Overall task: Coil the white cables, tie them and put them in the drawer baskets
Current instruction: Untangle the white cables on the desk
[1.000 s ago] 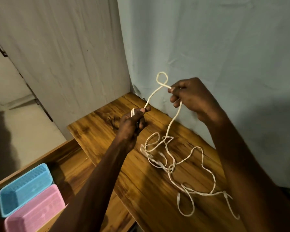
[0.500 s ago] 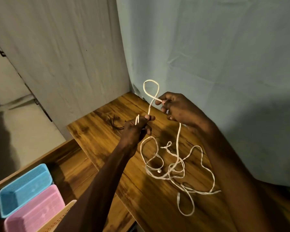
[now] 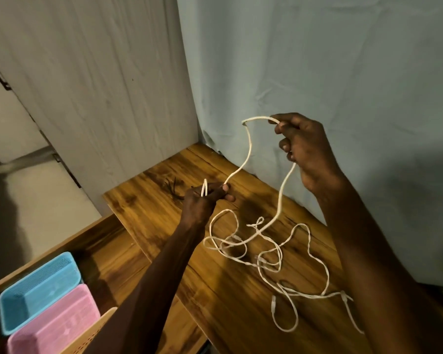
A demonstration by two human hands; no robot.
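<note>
Left hand [image 3: 207, 198] pinches small loops of cable [image 3: 244, 159]; right hand [image 3: 301, 146] pinches it higher up, arc btwn them; rest lies tangled on bench [image 3: 149, 208]; baskets [image 3: 40, 290] in drawer, bottom-left.

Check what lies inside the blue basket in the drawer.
The blue basket shows only its own mesh floor; no cable is visible in it. Its near corner is hidden behind the pink basket.

Both hands, left [image 3: 205, 198] and right [image 3: 302, 146], pinch a white cable [image 3: 281, 195]; the rest, perhaps tangled, lies on the table [image 3: 228, 302].
</note>
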